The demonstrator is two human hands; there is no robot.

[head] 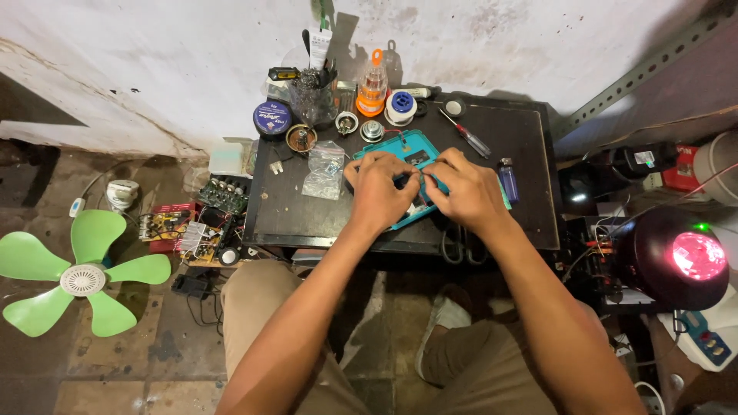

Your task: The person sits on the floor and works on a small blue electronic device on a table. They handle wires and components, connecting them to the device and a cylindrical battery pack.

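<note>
Watching from the head cam: both hands are down on the teal work mat (pixel 400 146), mid of the small dark table (pixel 530 192). Left hand (pixel 378 192) and right hand (pixel 469 190) sit close together, fingertips meeting over a small dark part (pixel 417 159) on the mat, but I can't tell if either is actually pinching it, knuckles block the view. Red-handled screwdriver (pixel 466 134) lies just beyond the right hand, blue lighter (pixel 507 180) beside it. Clear plastic bags (pixel 324 169) left of the mat. Green fan blade (pixel 77 273) on the floor, far left.
</note>
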